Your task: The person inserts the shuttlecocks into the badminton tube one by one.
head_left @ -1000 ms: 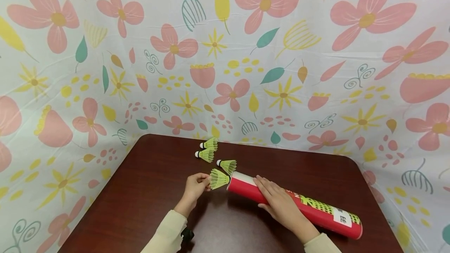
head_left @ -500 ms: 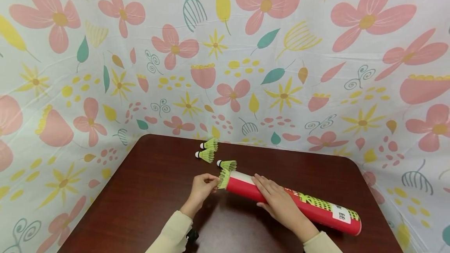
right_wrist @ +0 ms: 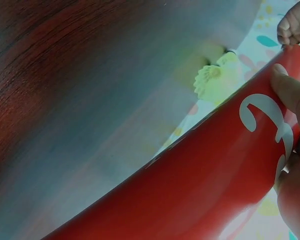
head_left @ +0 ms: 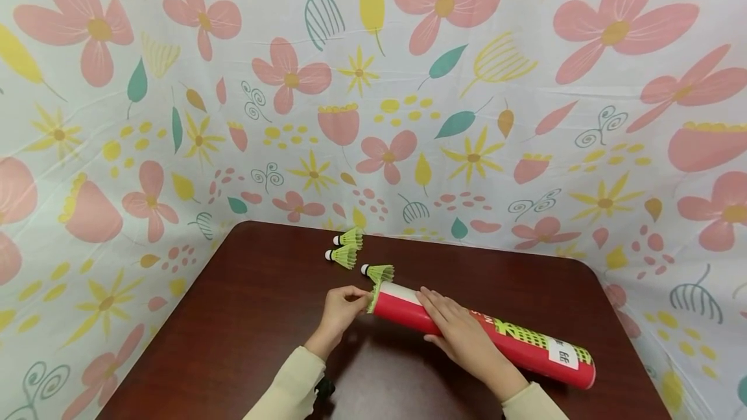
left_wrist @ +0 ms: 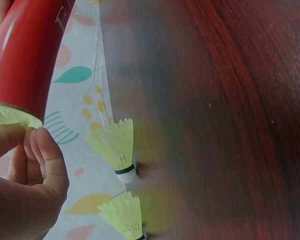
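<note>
Pinching a shuttlecock [left_wrist: 9, 114] at the mouth of the red tube [head_left: 528, 345]: left hand [head_left: 340, 314]; insertion depth unclear. Right hand [head_left: 463, 339] grips the tube; three loose shuttlecocks [head_left: 345, 256] nearby.

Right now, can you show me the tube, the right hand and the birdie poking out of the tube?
Tube [head_left: 525, 350]: head view, on its red side.
Right hand [head_left: 462, 334]: head view, on the back of the hand.
Birdie [left_wrist: 10, 115]: left wrist view, on its skirt.
</note>
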Available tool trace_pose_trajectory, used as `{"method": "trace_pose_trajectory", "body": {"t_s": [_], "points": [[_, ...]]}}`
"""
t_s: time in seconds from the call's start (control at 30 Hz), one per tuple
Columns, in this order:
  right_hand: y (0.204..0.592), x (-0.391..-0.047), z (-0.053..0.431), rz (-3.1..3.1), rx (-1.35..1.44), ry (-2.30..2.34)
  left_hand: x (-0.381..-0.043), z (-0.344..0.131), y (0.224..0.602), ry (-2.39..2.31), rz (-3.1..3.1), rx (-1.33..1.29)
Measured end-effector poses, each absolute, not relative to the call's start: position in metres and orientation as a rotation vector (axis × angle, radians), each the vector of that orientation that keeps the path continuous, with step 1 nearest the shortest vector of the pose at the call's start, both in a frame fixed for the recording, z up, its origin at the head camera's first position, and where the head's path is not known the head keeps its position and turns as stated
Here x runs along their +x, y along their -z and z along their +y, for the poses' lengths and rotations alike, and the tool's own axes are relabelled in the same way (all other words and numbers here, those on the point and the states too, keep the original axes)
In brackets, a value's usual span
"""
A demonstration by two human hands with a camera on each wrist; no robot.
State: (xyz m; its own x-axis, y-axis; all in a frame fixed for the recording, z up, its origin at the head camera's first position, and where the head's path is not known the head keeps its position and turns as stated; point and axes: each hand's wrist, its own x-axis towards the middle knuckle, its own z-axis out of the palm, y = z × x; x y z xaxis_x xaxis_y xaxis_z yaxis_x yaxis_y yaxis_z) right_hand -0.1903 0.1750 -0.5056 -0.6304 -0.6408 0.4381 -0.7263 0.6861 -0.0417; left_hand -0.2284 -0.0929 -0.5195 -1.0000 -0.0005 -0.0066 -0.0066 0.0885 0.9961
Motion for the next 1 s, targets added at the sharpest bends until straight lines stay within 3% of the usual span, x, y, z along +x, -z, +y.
{"method": "trace_pose_trajectory", "body": {"t_s": [1.0], "points": [[0.503,-0.189,0.184,-2.469,1.058,-0.266,-0.242,-0.093,0.52,-2.138,2.333,0.064]]}}
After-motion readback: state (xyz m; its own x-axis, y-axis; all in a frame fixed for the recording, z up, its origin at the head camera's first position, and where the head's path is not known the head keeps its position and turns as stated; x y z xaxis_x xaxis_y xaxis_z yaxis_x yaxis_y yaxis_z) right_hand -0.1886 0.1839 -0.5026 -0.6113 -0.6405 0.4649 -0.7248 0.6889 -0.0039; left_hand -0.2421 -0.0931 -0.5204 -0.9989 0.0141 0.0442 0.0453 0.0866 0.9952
